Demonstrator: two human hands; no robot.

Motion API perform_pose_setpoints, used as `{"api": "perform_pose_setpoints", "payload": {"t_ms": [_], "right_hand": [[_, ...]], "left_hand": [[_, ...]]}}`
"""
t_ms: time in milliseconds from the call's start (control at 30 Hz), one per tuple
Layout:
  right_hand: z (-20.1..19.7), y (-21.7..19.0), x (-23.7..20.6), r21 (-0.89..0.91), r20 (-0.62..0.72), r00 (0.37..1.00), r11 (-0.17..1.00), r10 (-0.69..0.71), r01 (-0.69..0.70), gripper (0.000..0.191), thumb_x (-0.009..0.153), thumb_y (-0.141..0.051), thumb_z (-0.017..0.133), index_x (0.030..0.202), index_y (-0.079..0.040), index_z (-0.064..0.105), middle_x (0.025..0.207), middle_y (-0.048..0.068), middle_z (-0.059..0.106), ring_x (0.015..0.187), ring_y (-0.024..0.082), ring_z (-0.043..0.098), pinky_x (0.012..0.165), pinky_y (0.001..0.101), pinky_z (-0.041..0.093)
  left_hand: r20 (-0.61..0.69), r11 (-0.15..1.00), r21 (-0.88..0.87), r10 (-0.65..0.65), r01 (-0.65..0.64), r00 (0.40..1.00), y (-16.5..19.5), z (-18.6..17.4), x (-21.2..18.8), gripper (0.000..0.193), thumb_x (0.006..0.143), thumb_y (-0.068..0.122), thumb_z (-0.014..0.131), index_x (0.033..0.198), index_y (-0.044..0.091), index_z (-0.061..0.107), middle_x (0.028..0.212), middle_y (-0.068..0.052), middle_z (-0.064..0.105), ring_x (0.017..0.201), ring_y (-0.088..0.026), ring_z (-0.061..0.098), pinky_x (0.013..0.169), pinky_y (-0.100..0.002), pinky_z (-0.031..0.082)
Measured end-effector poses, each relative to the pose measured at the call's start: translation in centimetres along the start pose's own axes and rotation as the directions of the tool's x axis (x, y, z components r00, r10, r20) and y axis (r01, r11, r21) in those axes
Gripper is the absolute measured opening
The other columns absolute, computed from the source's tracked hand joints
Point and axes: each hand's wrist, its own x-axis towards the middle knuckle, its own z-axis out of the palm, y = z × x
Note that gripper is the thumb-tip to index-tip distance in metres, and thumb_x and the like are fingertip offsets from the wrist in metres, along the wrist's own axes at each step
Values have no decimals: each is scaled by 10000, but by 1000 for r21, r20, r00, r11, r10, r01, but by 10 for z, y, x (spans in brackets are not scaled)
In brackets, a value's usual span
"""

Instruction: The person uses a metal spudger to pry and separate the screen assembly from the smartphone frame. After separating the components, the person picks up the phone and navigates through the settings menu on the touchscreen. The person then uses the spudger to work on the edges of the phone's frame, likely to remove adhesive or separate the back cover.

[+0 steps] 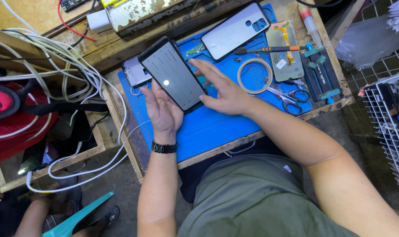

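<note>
My left hand [163, 112] holds a black smartphone [172, 73] from below, palm up, above a blue work mat [217, 125]. The phone's screen is lit, dark grey with a small white spot. My right hand [223, 90] rests against the phone's right edge with its fingers spread flat over the mat. A black watch [164, 148] sits on my left wrist.
On the mat lie a grey phone back cover [235, 30], a screwdriver [269, 49], a coiled cable ring [255, 75], scissors [289, 95], a flex part [285, 50] and a second phone [136, 71]. White cables [76, 74] hang left. A wire basket [390, 127] stands right. Another person's leg [46, 210] is at bottom left.
</note>
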Motion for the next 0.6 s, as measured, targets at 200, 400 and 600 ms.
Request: {"api": "perform_pose_setpoints", "payload": {"t_ms": [200, 400, 600], "right_hand": [[0, -10, -3, -362, -166, 961, 920, -221, 149, 608, 881, -39, 745, 1458, -90, 558, 1549, 190, 447, 1411, 389, 496, 1088, 422, 497], [4, -15, -1, -467, -139, 940, 858, -311, 215, 469, 833, -13, 746, 1294, -60, 675, 1473, 190, 504, 1341, 391, 528, 1143, 493, 453], [6, -16, -1, -501, -124, 934, 834, -336, 233, 448, 819, -7, 755, 1258, -65, 686, 1461, 181, 517, 1329, 400, 527, 1128, 497, 451]], "left_hand": [[-5, 998, 43, 37, -37, 999, -2, -7, 1, 923, 1034, 689, 435, 1618, -9, 288, 1586, -151, 465, 1474, -269, 459, 1265, -444, 369], [-1, 996, 65, 63, -63, 998, -4, -8, 1, 913, 1042, 687, 420, 1611, -19, 307, 1593, -145, 466, 1483, -259, 457, 1277, -420, 350], [1, 996, 64, 65, -65, 998, -4, -10, 3, 906, 1052, 683, 412, 1608, -24, 314, 1581, -151, 481, 1471, -263, 470, 1272, -421, 354]]}}
